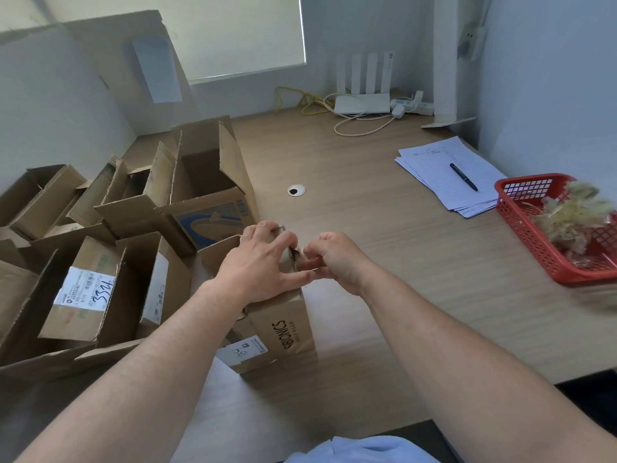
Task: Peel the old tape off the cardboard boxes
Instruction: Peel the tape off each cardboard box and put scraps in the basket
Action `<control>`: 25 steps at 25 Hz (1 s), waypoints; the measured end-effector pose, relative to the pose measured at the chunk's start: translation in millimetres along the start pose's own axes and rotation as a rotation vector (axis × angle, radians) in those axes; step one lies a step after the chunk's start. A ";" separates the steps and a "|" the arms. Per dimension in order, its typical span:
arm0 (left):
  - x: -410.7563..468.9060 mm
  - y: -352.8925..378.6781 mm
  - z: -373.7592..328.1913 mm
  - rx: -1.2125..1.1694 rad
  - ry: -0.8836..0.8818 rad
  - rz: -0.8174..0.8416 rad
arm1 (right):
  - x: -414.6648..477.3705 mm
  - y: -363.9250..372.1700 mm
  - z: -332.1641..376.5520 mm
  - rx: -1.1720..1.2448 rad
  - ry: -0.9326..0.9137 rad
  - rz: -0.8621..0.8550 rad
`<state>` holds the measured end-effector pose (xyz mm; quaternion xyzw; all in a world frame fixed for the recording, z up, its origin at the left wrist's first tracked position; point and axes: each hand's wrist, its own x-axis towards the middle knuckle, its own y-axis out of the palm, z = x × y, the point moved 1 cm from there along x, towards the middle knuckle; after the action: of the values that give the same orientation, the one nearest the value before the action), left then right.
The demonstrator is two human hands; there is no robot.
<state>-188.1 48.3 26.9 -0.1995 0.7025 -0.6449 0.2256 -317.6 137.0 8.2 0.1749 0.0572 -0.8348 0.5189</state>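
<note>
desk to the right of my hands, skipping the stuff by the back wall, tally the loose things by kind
basket: 1
pen: 1
stack of papers: 1
wad of tape in the basket: 1
total: 4

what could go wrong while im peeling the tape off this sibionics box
The right hand pinches only a small bit of tape, so it may tear off short or slip from the grip. A hard pull may rip the cardboard surface of the SIBIONICS box, or shift the box if the left hand holding its top lets up.
</note>
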 end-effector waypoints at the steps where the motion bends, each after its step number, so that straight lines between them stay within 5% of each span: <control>1: -1.1 -0.5 -0.1 0.003 0.005 0.002 | 0.2 0.6 -1.5 0.009 0.004 -0.005; 9: -8.2 2.0 2.1 -0.011 0.006 -0.032 | -0.3 4.7 -16.4 0.274 0.144 -0.081; 14: -17.4 -5.5 6.3 -0.146 -0.011 -0.089 | -8.5 11.0 2.6 0.184 -0.012 -0.120; 19: -27.2 -12.6 12.9 -0.736 0.001 -0.314 | -11.5 16.4 54.3 0.031 -0.251 -0.068; 25: -44.0 51.2 15.7 -0.760 -0.116 -0.139 | -10.2 31.4 16.1 -0.228 -0.026 -0.021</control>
<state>-142.4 65.1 -22.4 -0.3519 0.8621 -0.3403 0.1309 -289.5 126.8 29.5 0.1033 0.1467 -0.8305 0.5273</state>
